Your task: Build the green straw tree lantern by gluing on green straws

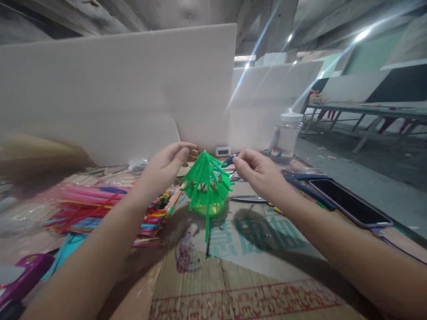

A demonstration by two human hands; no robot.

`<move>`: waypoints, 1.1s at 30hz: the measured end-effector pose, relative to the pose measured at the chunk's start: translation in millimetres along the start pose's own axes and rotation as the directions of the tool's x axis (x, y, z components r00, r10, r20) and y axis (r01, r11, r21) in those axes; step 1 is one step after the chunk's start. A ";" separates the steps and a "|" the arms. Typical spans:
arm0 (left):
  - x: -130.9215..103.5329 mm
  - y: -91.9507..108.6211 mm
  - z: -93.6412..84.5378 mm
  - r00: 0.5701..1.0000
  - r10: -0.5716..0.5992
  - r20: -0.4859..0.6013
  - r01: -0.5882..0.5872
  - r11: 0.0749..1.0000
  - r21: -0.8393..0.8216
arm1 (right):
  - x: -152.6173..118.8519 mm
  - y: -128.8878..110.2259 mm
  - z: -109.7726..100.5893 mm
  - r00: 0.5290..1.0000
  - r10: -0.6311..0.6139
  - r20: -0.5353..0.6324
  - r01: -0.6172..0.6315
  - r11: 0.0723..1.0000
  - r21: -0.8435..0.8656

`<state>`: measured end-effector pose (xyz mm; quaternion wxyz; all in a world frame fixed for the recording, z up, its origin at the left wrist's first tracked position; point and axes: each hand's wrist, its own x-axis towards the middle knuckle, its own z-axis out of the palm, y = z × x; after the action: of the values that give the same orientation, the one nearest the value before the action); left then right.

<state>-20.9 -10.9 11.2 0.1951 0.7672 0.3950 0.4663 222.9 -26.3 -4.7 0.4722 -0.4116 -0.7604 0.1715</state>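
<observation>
A green cone-shaped model (207, 182) made of thin strips stands upright on the printed cardboard, and one long strip hangs down its front. My left hand (175, 160) is at the upper left of the model, fingers apart and curved toward its top; nothing shows in it. On the other side, my right hand (255, 169) has thumb and forefinger pinched together just right of the model. A small dark blue piece (230, 160) shows at those fingertips, its far end close to the model's upper right side.
Bundles of coloured strips (90, 204) lie at left, with a purple tool (26, 273) nearer. Scissors (247, 199) rest behind the right forearm. A phone (350, 202) and a clear bottle (287, 135) are at right. White boards (133, 89) stand behind.
</observation>
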 end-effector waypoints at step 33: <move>-3.1 17.8 -12.2 0.992 -0.025 -0.120 0.065 0.939 0.339 | 5.6 3.6 -20.8 0.995 -0.104 0.010 0.104 0.979 -0.177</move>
<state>-24.7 -25.1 27.4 0.0466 0.7522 0.4981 0.4289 241.3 -22.5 6.5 0.4418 -0.4115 -0.7933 0.0786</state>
